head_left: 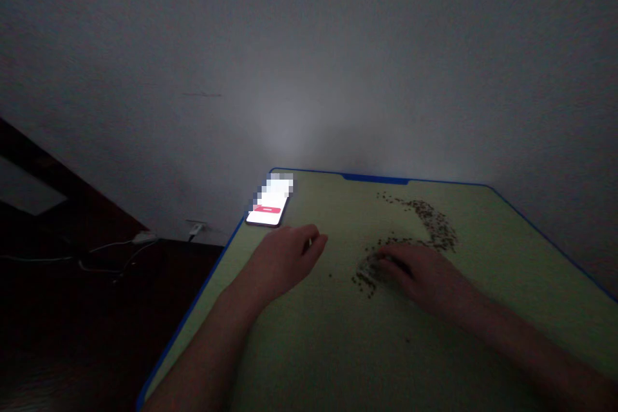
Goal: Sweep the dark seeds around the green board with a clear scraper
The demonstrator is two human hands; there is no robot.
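Note:
Small dark grains (437, 225), seed-like, lie scattered in a curved band on a pale green tabletop (318, 347) with a blue edge. At the near end of that band my right hand (418, 270) has its fingers bent together, the tips down among the grains. Whatever is between those fingertips is too small and dim to make out. To the left, my left hand (288, 259) is held with curled fingers and the thumb close to the index finger. Its palm side is hidden, so I cannot see what it may hold.
A lit phone (268, 203) lies at the table's far left corner, just beyond my left hand. Behind the table rises a plain wall (338, 64). White cables (109, 246) and a plug (196, 230) are at the lower left. The room is dim.

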